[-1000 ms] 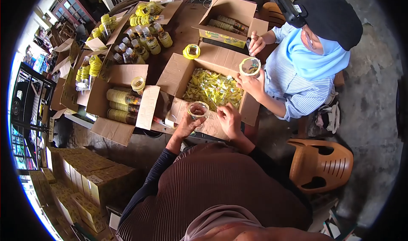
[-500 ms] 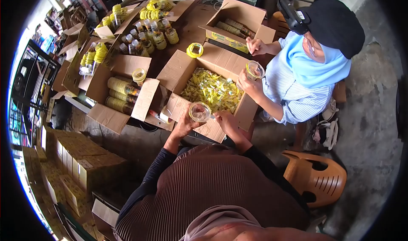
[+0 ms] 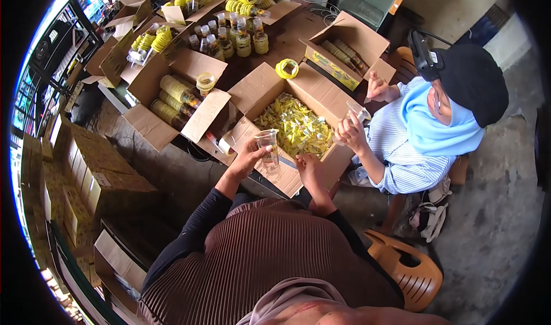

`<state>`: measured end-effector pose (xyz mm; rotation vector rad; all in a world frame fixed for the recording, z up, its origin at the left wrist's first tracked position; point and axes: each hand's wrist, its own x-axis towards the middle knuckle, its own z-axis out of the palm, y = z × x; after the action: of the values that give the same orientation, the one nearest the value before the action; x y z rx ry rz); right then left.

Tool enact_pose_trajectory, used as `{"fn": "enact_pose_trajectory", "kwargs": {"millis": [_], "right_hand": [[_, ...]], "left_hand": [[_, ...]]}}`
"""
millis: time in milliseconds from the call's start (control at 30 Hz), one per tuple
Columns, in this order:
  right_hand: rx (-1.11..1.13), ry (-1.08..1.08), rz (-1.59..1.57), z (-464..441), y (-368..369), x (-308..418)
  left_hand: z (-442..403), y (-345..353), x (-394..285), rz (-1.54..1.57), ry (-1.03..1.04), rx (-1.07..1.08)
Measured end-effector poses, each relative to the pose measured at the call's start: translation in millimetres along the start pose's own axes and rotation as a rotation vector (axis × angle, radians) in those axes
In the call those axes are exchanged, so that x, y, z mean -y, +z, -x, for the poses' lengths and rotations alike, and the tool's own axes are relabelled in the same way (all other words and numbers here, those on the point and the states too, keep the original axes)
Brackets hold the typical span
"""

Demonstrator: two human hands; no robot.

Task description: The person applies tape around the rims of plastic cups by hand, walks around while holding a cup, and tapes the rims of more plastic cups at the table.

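Note:
My left hand (image 3: 245,160) is wrapped round the side of a clear plastic cup (image 3: 270,161), which stands nearly upright over the near flap of an open cardboard box (image 3: 291,177). Small yellow-and-white packets (image 3: 293,124) fill that box. By the box's near right edge, the fingers of my right hand (image 3: 311,173) are curled together; whatever they may hold is too small to tell. Across the box's right corner, a co-worker's hand (image 3: 351,131) grips another clear cup (image 3: 359,110), tilted, while that person's other hand (image 3: 379,87) is raised beside it.
A yellow ring-shaped roll (image 3: 287,68) rests on the box's far flap. To the left, another box (image 3: 152,127) holds stacked cups. Filled cups (image 3: 241,38) stand farther back. A brown plastic chair (image 3: 410,273) is at my right, and stacked cartons (image 3: 97,170) are at lower left.
The cup in my left hand has turned from rim toward me to nearly upright, side showing. The co-worker's cup has tipped over sideways. My view has shifted, moving the boxes right in frame.

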<state>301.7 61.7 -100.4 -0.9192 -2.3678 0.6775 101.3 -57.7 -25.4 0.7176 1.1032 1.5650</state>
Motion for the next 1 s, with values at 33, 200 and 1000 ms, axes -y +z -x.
{"fn": "enact_pose_trajectory", "kwargs": {"millis": [33,200,1000], "right_hand": [[0.018,0.035,-0.144,-2,0,-2],[0.236,0.140,-0.755,-6,-34,53],[0.027,0.016,-0.514,-43,70,119]], "left_hand": [[-2,-5,7,0.076,-0.009,0.001],[-7,-8,14,0.206,-0.069,-0.057],[-40,-165,-68,-0.233,0.204,-0.070]]}}
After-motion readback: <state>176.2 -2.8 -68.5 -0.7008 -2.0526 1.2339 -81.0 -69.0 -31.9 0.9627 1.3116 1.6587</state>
